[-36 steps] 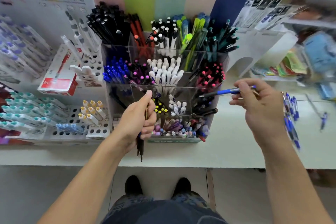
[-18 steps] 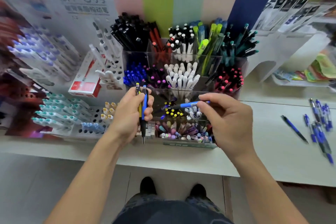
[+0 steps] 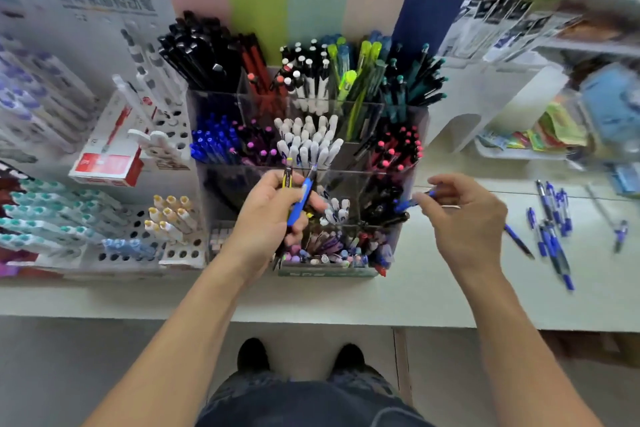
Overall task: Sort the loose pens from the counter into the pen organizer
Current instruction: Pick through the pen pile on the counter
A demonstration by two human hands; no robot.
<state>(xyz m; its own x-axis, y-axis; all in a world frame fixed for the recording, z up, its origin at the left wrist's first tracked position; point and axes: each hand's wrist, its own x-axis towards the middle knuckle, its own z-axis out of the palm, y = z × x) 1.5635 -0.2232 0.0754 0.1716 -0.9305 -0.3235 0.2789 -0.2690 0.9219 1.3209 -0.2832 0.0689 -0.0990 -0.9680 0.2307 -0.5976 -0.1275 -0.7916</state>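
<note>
Your left hand (image 3: 273, 215) is curled around a small bunch of pens (image 3: 298, 199), among them a blue one and a yellow-and-black one, held upright just in front of the clear, tiered pen organizer (image 3: 398, 246). Your right hand (image 3: 464, 215) hovers beside the organizer's right side, thumb and fingers (image 3: 420, 199) pinching the end of a blue pen (image 3: 407, 204) whose other end points into one of the lower right compartments, among dark pens. The picture is blurred there, so whether the tip is already inside cannot be told.

More loose blue pens (image 3: 550, 222) lie scattered on the white table (image 3: 415, 295), well to your right, some touching one another.

These pens look light, stiff and smooth-barrelled, so they will likely roll on the table and slide in a loose grip. Taking each one near the rubbery grip section or mid-barrel should give the surest hold; a pinch at the very end, as now, lets the pen swing. The compartments are crowded, so a pen probably needs to go in nearly upright to slip between its neighbours.
</note>
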